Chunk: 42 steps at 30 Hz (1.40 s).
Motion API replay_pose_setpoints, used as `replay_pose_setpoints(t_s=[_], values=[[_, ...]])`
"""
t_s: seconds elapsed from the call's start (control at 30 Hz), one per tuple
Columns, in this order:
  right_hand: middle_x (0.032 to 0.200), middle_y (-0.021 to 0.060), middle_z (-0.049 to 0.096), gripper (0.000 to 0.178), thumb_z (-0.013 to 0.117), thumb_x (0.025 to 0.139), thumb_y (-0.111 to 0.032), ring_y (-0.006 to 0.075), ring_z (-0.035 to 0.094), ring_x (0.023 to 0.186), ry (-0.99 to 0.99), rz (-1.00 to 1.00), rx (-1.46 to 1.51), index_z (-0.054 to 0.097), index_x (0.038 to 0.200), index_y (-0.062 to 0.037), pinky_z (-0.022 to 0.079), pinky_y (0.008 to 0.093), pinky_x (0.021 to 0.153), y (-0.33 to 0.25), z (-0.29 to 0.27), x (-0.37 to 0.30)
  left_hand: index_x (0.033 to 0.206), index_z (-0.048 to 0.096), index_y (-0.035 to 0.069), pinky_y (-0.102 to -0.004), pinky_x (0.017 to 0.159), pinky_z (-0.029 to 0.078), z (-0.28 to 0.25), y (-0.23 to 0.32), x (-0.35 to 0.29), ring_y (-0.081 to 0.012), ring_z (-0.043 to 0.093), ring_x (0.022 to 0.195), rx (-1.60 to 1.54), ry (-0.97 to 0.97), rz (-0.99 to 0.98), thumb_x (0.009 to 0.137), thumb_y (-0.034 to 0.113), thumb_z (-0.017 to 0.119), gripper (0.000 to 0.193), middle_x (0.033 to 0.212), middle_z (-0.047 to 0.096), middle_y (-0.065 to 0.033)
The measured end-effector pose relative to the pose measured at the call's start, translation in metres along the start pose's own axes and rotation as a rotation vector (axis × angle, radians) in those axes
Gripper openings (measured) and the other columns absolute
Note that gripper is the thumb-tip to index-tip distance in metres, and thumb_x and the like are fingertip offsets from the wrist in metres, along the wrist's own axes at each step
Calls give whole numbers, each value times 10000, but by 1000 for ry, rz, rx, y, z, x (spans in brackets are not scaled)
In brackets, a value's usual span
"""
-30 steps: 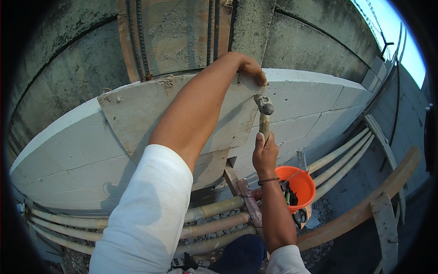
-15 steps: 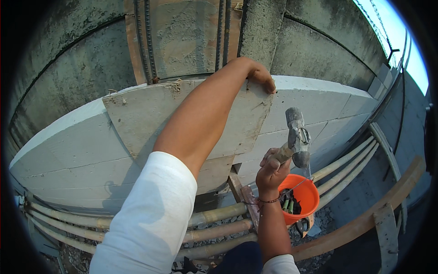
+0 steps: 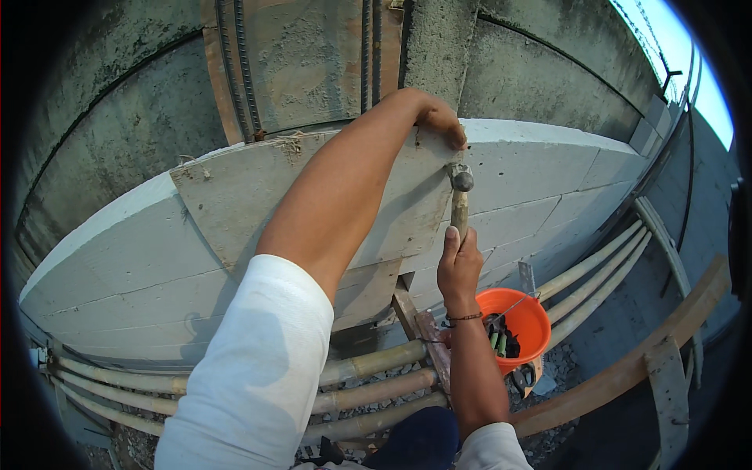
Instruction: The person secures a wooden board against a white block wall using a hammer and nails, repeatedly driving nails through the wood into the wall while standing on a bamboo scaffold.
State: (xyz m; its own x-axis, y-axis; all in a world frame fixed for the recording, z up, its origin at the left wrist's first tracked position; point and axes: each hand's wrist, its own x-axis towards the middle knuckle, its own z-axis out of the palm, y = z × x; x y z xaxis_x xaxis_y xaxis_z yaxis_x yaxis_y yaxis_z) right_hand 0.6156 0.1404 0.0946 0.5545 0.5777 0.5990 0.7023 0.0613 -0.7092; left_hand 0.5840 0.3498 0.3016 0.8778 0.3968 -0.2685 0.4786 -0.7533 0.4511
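A wooden-handled hammer (image 3: 460, 205) is gripped in my right hand (image 3: 457, 270). Its head is at the right edge of a grey, flat board (image 3: 313, 196), just below my left fingers; whether it touches the board is hard to tell. My left hand (image 3: 440, 124) is bent over the board's upper right corner, fingers closed around the edge there. Part of that grip is hidden by the back of the hand. The board lies against the face of a white block wall (image 3: 540, 160), its top near the wall's top edge.
Upright ribbed steel bars (image 3: 243, 70) stand behind the board, before a weathered concrete wall (image 3: 540, 70). An orange bucket (image 3: 535, 321) holding tools hangs or stands at lower right. Bamboo poles (image 3: 376, 364) run across below, over gravel. A wooden plank (image 3: 627, 376) slants at the right.
The hammer has swung up and left, from in front of the wall to the board's right edge. My left hand keeps its place on the board's corner. The view has shifted slightly.
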Motion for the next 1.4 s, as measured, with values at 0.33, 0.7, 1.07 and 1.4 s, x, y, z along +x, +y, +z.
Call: replay_pose_setpoints(t_s=[0.33,0.7,1.07,1.4], values=[[595,122,506,429,444,1007,-428,248,519,516,52,51,101,498,913,-12,420,374,521,1,2,-5,1292,572,44,-391,897,474,-5,17,0,-250,540,1152,3,-18,-35,787,481,660,674,1297,557,-133],[651,22,489,448,386,1002,-501,96,483,486,-326,677,898,468,900,-73,400,242,436,-17,-23,-184,1433,420,41,-396,1108,307,-16,45,-20,-309,378,1364,318,31,-103,738,564,663,904,1485,394,-170],[652,13,479,455,380,1000,-506,102,459,472,-535,921,768,462,880,-74,403,264,431,10,-5,-263,1525,143,46,-412,1108,325,25,82,88,-365,393,1348,489,225,-126,661,600,757,1196,1468,363,-268],[669,8,492,433,394,999,-499,98,466,480,-512,1107,953,461,924,-78,403,261,417,-1,6,-253,1510,223,59,-382,1037,412,45,77,96,-377,531,1223,512,427,-120,656,392,809,1089,1309,538,-278]])
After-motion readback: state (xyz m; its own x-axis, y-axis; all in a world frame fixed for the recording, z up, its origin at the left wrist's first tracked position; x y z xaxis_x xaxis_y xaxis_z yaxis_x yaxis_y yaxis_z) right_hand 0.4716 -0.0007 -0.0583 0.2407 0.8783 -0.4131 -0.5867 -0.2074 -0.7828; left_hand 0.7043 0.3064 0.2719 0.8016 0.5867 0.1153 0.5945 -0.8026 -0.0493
